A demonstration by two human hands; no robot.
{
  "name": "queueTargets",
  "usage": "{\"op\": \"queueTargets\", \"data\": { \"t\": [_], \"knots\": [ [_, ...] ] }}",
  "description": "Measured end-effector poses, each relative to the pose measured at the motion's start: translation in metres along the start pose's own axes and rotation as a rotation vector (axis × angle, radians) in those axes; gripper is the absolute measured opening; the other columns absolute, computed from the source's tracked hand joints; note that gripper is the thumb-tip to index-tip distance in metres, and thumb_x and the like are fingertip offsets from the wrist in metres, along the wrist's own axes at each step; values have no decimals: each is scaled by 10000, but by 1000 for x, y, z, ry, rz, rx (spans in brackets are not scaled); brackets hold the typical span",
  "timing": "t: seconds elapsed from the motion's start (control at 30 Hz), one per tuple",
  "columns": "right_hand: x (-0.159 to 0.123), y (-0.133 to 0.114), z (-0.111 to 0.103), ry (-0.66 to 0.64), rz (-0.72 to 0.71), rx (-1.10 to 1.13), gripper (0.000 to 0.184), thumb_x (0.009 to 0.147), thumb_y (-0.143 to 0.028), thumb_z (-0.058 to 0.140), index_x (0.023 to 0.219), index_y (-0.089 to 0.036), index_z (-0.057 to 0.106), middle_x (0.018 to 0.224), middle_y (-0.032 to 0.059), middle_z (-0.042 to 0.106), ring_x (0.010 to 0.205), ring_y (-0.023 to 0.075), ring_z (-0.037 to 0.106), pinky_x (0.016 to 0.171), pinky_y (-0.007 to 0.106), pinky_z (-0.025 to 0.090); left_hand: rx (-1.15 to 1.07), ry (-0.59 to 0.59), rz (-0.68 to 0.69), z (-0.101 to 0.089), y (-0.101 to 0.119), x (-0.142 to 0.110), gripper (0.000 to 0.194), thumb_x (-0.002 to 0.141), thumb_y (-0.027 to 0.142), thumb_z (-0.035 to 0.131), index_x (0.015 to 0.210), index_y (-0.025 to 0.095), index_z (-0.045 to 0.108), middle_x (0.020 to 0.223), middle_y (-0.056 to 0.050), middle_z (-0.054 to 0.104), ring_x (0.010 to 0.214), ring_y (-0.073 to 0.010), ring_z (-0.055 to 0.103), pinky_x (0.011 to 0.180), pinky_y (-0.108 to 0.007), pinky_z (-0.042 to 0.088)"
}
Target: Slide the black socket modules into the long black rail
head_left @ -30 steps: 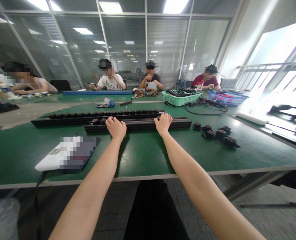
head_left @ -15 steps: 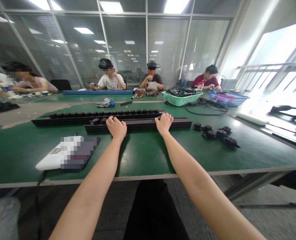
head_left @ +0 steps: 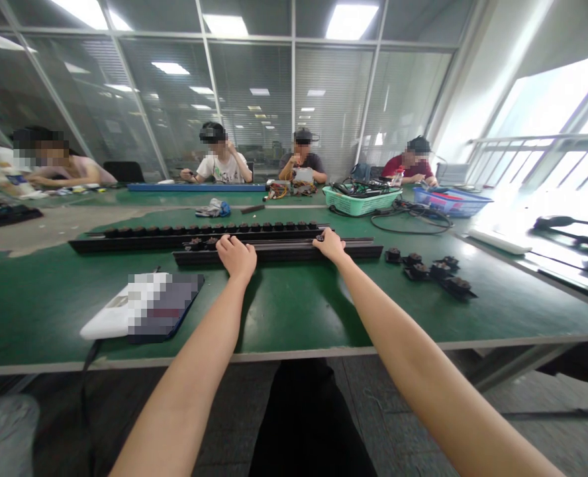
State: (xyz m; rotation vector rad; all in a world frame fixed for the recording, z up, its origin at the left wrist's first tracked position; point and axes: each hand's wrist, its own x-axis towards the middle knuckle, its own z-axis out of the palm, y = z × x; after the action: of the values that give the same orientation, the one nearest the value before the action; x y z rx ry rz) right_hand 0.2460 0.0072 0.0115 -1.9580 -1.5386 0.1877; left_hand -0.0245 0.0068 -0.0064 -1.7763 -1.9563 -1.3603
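Note:
A long black rail (head_left: 287,253) lies crosswise on the green table in front of me. My left hand (head_left: 238,257) has its fingers curled over the rail's left part, beside a pair of small black parts (head_left: 202,244) seated in its channel. Farther right, my right hand (head_left: 330,245) is closed around a small black part (head_left: 320,237) at the rail's top; the fingers hide most of that part. Just behind lies a second black rail (head_left: 120,242), carrying a row of several similar black parts (head_left: 214,228).
Several loose black parts (head_left: 440,268) lie at the right. A white device (head_left: 108,315) and a dark flat item (head_left: 175,311) sit front left. Behind are a crumpled cloth (head_left: 214,208), a green basket (head_left: 363,201), cables (head_left: 413,222) and a blue basket (head_left: 455,202). Several people sit opposite.
My right hand has turned, its fingers drawn together at the rail's top. My left hand keeps its place on the rail. The whole view has shifted slightly.

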Motion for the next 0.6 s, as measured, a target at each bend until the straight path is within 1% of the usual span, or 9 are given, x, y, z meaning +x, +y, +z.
{"op": "queueTargets", "data": {
  "t": [0.03, 0.1, 0.13, 0.2, 0.27, 0.33, 0.47, 0.6],
  "knots": [
    [2, 3, -3, -37, -25, 10, 245, 944, -361, 715, 1111, -217, 608, 1234, 122, 739, 1150, 296, 670, 975, 434, 438, 1, 3, -1, 0, 0, 0, 412, 859, 207, 564, 1233, 36, 589, 1495, -333, 486, 1461, -470, 398, 1260, -637, 316],
    [2, 9, -4, -58, -87, 31, 260, 951, -389, 730, 1110, -219, 612, 1228, 118, 742, 1147, 291, 671, 967, 420, 448, -1, 5, 3, 0, 0, 0, 417, 860, 207, 565, 1238, 33, 589, 1493, -339, 486, 1460, -470, 399, 1258, -640, 318],
    [0, 11, -2, -37, -114, 36, 255, 969, -399, 712, 1118, -216, 615, 1239, 123, 738, 1156, 290, 667, 984, 425, 444, -3, 5, 3, -1, 0, -1, 418, 858, 205, 565, 1240, 36, 588, 1489, -339, 488, 1457, -469, 401, 1254, -647, 321],
    [-6, 14, 4, 52, -149, 35, 253, 1016, -407, 644, 1158, -200, 617, 1293, 145, 711, 1189, 289, 651, 1038, 444, 417, -8, 6, 1, -1, 0, -1, 418, 855, 204, 565, 1242, 49, 589, 1482, -333, 496, 1451, -465, 409, 1245, -660, 327],
    [-12, 15, 12, 134, -148, 18, 278, 1039, -408, 599, 1190, -175, 619, 1309, 173, 687, 1195, 291, 639, 1062, 443, 393, -11, 12, 2, -1, -1, -1, 412, 853, 208, 563, 1236, 57, 592, 1477, -324, 502, 1448, -461, 415, 1245, -656, 331],
    [-16, 14, 16, 187, -140, -2, 293, 1036, -407, 593, 1191, -161, 627, 1308, 190, 667, 1193, 296, 628, 1052, 428, 387, -14, 20, 4, -1, -1, -1, 405, 852, 214, 562, 1226, 62, 597, 1474, -317, 506, 1447, -459, 418, 1247, -646, 332],
    [-19, 16, 16, 261, -131, -69, 315, 1030, -422, 597, 1173, -146, 652, 1255, 196, 663, 1176, 314, 616, 1029, 419, 382, -20, 23, 11, -1, -1, -1, 405, 850, 217, 562, 1223, 61, 595, 1472, -319, 502, 1451, -463, 414, 1251, -652, 323],
    [-19, 20, 12, 274, -122, -126, 444, 1031, -541, 588, 1163, -130, 691, 1223, 211, 672, 1178, 342, 611, 1058, 451, 361, -16, 6, 7, 0, -1, -1, 416, 852, 214, 564, 1237, 59, 587, 1489, -318, 487, 1467, -464, 399, 1260, -656, 313]
  ]
}}
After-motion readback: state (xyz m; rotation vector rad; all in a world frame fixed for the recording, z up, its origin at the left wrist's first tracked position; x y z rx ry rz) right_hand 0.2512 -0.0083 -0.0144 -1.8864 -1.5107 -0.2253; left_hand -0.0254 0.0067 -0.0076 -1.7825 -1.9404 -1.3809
